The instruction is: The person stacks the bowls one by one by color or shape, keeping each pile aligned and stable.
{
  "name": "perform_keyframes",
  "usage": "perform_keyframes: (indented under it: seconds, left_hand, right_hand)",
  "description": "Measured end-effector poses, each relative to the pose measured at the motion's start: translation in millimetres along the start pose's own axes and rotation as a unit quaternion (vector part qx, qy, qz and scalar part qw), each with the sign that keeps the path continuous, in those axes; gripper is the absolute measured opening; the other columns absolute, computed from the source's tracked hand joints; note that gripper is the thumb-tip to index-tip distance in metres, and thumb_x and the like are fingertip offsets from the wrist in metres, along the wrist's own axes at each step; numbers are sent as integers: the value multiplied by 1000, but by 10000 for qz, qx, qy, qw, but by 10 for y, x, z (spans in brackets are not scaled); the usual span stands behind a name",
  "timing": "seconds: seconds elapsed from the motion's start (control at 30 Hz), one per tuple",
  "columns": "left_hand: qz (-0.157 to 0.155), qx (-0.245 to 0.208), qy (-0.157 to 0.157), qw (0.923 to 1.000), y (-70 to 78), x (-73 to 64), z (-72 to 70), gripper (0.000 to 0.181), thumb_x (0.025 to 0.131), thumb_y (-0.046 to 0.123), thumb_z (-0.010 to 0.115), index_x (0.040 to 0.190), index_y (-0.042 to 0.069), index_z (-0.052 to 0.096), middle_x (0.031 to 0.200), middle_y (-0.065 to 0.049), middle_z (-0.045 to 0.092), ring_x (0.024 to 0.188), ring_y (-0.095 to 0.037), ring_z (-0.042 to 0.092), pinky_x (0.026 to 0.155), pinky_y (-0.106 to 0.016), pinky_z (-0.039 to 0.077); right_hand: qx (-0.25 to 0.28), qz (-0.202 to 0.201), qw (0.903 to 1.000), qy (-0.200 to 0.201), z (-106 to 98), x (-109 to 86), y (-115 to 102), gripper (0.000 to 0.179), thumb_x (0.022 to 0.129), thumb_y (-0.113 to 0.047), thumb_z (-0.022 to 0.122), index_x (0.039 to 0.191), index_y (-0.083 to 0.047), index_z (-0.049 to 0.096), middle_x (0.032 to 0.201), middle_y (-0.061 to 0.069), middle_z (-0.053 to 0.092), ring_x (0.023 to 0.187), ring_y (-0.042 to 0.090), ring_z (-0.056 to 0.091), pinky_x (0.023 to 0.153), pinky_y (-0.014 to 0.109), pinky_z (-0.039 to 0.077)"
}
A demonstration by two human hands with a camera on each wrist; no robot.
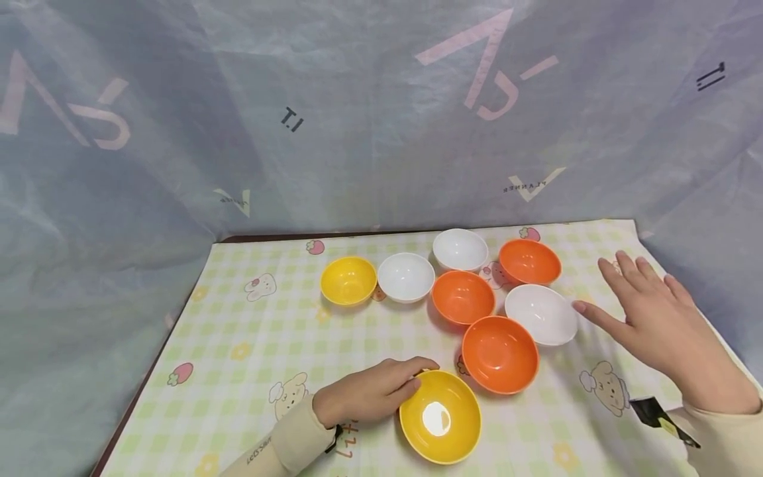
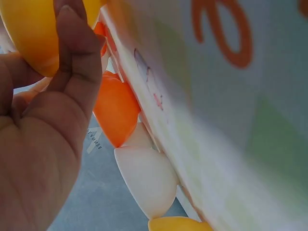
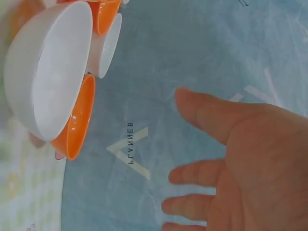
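At the front of the table my left hand pinches the rim of a yellow bowl, thumb on the near side and fingers along the outside. The left wrist view shows the bowl's outer wall between thumb and fingers. My right hand hovers at the right with fingers spread, holding nothing. Closest to its thumb is a white bowl. An orange bowl stands just behind the yellow one, beside that white bowl.
Further back are another yellow bowl, two white bowls and two more orange bowls, grouped close together. A checked tablecloth with cartoon prints covers the table. Grey-blue fabric hangs behind and at both sides.
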State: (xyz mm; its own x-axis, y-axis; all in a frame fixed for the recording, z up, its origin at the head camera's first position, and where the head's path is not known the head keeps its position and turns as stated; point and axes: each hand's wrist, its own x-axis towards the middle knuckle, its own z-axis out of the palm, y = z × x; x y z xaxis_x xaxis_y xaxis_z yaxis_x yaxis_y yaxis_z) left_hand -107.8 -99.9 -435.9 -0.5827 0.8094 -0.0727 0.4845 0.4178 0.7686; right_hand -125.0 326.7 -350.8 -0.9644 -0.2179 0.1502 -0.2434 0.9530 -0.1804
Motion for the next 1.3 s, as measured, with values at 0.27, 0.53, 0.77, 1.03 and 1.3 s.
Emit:
perform_keyframes:
  seconds: [0.27, 0.53, 0.77, 1.03, 1.3]
  left_hand:
    - [15, -202, 28, 9998, -4, -28, 21, 35, 119, 23, 38, 152, 21, 50, 133, 9, 66, 116, 2, 59, 109, -25, 48]
    - [112, -112, 103, 9998, -19, -26, 55, 35, 118, 26, 40, 152, 20, 50, 133, 8, 66, 117, 1, 59, 109, -26, 48]
    - [69, -126, 140, 9998, -27, -32, 55, 36, 118, 27, 42, 152, 22, 51, 135, 11, 66, 118, 1, 59, 110, -27, 48]
    - [52, -198, 94, 9997, -43, -30, 54, 36, 118, 28, 39, 153, 24, 51, 135, 13, 66, 116, 1, 59, 110, -27, 48]
    - [35, -163, 66, 9998, -30, -35, 54, 36, 118, 29, 40, 153, 24, 51, 134, 14, 65, 116, 0, 58, 110, -27, 47]
  right_hand:
    - [584, -116, 9968, -525, -41, -59, -178, 84, 104, -52, 66, 166, -5, 34, 168, 29, 31, 101, 41, 74, 85, 69, 52]
    - [1463, -1246, 9813, 116, 111, -248, -683, 62, 97, -28, 81, 153, -16, 56, 100, -14, 69, 82, 3, 62, 61, 26, 50]
    - [2711, -1746, 9368, -1355, 437, -405, -1022, 47, 106, -32, 71, 148, -18, 58, 79, -24, 58, 70, -3, 54, 60, 22, 47]
    - [3806, -1377, 8700, -2817, 826, -482, -1190, 58, 111, -37, 61, 164, -24, 41, 75, -9, 64, 65, 5, 61, 62, 24, 50]
    - [5345, -977, 7785, -3142, 1091, -480, -1189, 59, 116, -17, 47, 169, -5, 22, 77, 13, 71, 62, 30, 68, 61, 34, 61]
